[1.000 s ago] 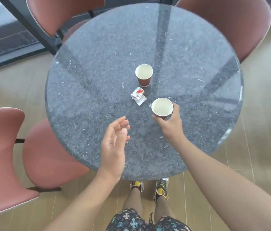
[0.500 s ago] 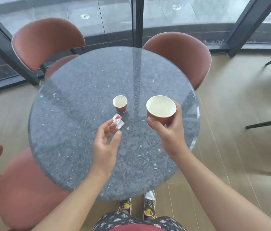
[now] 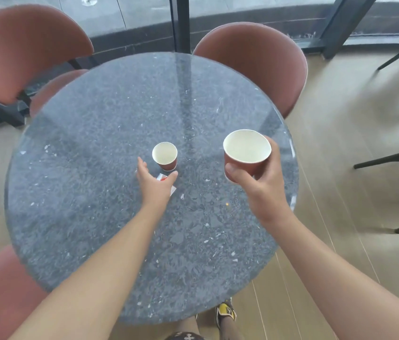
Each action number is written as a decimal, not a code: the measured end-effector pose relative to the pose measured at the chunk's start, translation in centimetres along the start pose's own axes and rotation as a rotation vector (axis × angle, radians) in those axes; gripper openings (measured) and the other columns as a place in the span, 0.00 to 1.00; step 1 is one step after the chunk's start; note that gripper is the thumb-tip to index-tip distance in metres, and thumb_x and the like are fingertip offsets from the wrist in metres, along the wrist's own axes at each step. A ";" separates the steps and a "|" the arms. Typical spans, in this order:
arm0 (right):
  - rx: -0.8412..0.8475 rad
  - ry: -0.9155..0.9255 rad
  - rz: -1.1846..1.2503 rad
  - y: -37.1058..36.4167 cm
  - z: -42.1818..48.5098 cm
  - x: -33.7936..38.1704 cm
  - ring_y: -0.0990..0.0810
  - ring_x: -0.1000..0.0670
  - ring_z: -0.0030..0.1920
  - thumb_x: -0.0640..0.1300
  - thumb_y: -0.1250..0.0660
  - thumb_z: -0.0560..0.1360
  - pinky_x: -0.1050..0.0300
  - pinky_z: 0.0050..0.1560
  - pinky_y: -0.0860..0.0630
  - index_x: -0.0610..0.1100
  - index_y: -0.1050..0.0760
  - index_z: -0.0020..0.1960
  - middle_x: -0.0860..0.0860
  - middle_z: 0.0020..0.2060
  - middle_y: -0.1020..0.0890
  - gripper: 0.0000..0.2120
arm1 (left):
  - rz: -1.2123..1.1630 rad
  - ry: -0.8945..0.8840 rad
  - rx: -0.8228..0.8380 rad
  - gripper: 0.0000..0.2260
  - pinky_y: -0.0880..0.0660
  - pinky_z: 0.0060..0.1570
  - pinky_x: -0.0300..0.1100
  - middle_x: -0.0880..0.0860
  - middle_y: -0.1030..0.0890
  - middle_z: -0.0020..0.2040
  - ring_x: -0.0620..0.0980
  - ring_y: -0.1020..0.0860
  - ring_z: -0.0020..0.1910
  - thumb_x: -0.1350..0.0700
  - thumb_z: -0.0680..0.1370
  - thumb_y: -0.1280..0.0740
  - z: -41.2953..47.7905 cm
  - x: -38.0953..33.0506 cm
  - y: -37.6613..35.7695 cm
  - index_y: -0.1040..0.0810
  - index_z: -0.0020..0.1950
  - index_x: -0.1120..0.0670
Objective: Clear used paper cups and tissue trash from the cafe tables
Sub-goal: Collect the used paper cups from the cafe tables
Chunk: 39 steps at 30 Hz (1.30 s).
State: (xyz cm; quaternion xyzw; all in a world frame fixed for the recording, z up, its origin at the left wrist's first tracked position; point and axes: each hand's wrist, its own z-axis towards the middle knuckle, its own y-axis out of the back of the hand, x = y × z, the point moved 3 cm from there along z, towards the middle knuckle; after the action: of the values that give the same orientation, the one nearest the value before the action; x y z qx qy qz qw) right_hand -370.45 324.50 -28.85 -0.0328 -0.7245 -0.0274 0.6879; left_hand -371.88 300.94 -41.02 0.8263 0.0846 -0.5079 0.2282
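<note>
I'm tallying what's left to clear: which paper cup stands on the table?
The cup at the middle of the table, beyond the left hand; the other cup is gripped, lifted, by the right hand.

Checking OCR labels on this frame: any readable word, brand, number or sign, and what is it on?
No text can be read.
Packet: red print on white, too small and blurred to read, partly under the left hand.
Held cup, in the right hand: no print shows.
Table cup: no print shows.
</note>
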 end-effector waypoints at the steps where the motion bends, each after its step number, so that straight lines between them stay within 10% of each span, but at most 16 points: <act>1: -0.005 -0.003 -0.010 0.1 0.2 -0.4 0.21 0.45 0.64 0.49 0.21 0.68 0.29 0.63 0.24 0.53 0.31 0.69 0.50 0.62 0.21 0.33 | 0.035 0.021 -0.011 0.50 0.39 0.74 0.41 0.50 0.46 0.83 0.41 0.38 0.75 0.57 0.75 0.22 1.4 0.7 -0.4 0.54 0.85 0.50; 5: -0.047 -0.025 -0.017 0.5 0.6 -1.8 0.21 0.47 0.63 0.48 0.21 0.68 0.29 0.63 0.24 0.53 0.31 0.69 0.51 0.62 0.21 0.34 | 0.183 0.032 -0.059 0.52 0.42 0.80 0.55 0.52 0.42 0.83 0.52 0.43 0.82 0.52 0.71 0.19 5.7 2.5 -1.7 0.51 0.84 0.52; 14: -0.126 -0.048 0.009 1.4 0.6 -2.5 0.21 0.42 0.65 0.49 0.20 0.67 0.29 0.65 0.25 0.48 0.32 0.71 0.46 0.64 0.21 0.37 | 0.122 -0.044 -0.025 0.33 0.20 0.57 0.63 0.46 0.23 0.61 0.55 0.21 0.59 0.43 0.66 0.22 6.5 0.8 -2.0 0.36 0.65 0.38; 21: -0.195 -0.041 0.092 2.7 -1.2 0.4 0.19 0.57 0.56 0.42 0.23 0.67 0.61 0.53 0.21 0.45 0.30 0.69 0.50 0.58 0.20 0.32 | -0.096 -0.261 0.102 0.30 0.20 0.61 0.55 0.50 0.23 0.64 0.48 0.21 0.61 0.58 0.73 0.20 -3.3 -7.2 -0.5 0.32 0.69 0.49; 27: -0.274 -0.050 0.139 5.1 -4.9 2.3 0.19 0.53 0.57 0.46 0.20 0.65 0.57 0.53 0.21 0.47 0.29 0.68 0.50 0.58 0.19 0.34 | -0.190 -0.350 0.237 0.28 0.24 0.55 0.33 0.44 0.22 0.60 0.35 0.21 0.54 0.60 0.74 0.21 -12.2 -10.5 0.2 0.30 0.67 0.45; 39: -0.603 0.020 0.175 20.4 -15.8 6.4 0.18 0.58 0.49 0.42 0.26 0.68 0.58 0.42 0.18 0.51 0.28 0.61 0.59 0.48 0.17 0.23 | -0.182 -0.509 0.701 0.24 0.22 0.52 0.37 0.46 0.18 0.57 0.41 0.19 0.55 0.51 0.69 0.22 -25.8 -16.1 -11.2 0.27 0.61 0.42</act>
State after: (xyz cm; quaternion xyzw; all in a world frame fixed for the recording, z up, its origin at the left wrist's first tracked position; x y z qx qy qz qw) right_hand -353.36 343.56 -21.74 -0.2972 -0.6712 -0.1821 0.6542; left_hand -362.92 324.24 -20.28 0.6914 -0.0791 -0.7114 -0.0980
